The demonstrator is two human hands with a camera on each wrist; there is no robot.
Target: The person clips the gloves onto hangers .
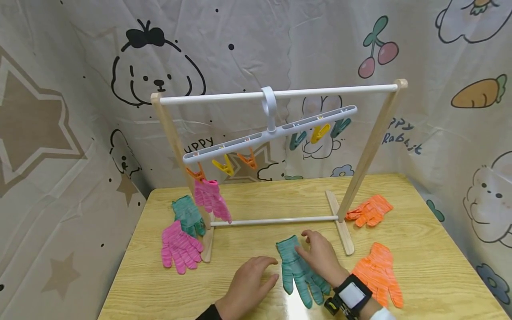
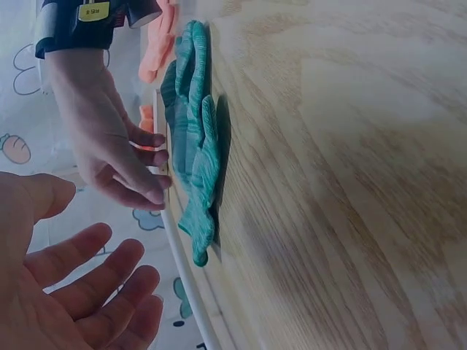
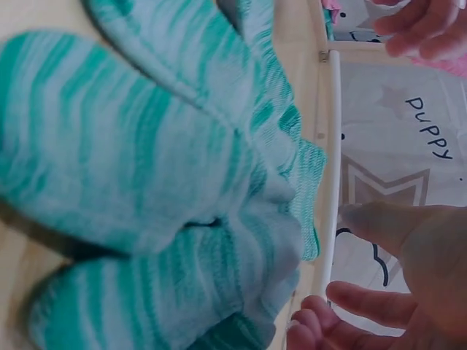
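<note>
Left hand and right hand hover, loose and empty, near the front green glove; hasty pinching could bunch its cuff.

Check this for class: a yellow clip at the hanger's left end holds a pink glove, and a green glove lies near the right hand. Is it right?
Not quite: in the head view, the clip holding the pink glove at the left end of the hanger is orange, not yellow. The green glove does lie near the right hand.
</note>
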